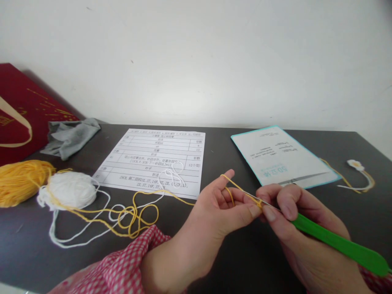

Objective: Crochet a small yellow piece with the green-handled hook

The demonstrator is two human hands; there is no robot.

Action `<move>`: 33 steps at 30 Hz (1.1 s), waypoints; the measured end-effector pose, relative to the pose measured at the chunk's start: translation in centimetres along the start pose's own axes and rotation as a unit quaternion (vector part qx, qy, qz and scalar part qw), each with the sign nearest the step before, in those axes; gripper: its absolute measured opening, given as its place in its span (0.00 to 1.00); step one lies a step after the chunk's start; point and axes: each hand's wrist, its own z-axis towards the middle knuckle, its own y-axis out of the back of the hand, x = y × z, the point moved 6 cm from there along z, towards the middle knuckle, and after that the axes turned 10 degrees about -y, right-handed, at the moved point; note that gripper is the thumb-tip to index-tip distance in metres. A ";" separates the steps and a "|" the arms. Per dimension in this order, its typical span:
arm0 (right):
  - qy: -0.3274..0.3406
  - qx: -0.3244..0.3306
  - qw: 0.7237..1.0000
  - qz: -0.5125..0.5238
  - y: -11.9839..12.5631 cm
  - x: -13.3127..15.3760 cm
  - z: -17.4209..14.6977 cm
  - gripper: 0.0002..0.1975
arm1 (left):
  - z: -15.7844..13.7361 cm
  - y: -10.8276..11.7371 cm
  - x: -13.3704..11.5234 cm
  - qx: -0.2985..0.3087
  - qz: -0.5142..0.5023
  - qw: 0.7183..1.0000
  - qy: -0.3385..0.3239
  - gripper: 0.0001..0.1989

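Note:
My right hand [309, 228] is closed around a crochet hook with a green handle [339, 243] and a thin metal shaft. The hook's tip meets a small loop of yellow yarn [245, 192] at my left fingertips. My left hand [220, 212] pinches that yarn between thumb and finger, with a strand running over its raised index finger and wrapped around another finger. From there the yarn trails left across the table in loose coils to a yellow skein [24, 179]. Beside the skein sits a white ball of yarn [72, 190]. Fingers partly hide the stitches.
A printed pattern sheet [153, 159] lies behind my left hand. A white and teal packet [281, 155] is behind my right hand. Far right lies a small white and yellow crocheted piece [355, 165] with yarn tails. A red bag [30, 110] and grey cloth [72, 136] are at left.

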 end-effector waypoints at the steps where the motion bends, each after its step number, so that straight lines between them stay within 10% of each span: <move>1: -0.003 -0.001 1.000 0.003 0.0 0.0 0.1 0.13 | 0.0 0.0 -0.1 0.003 -0.004 1.000 0.002 0.47; 33: -0.035 0.013 0.999 0.009 0.6 -1.6 0.8 0.14 | 0.0 0.8 0.0 -0.061 0.180 0.970 -0.155 0.50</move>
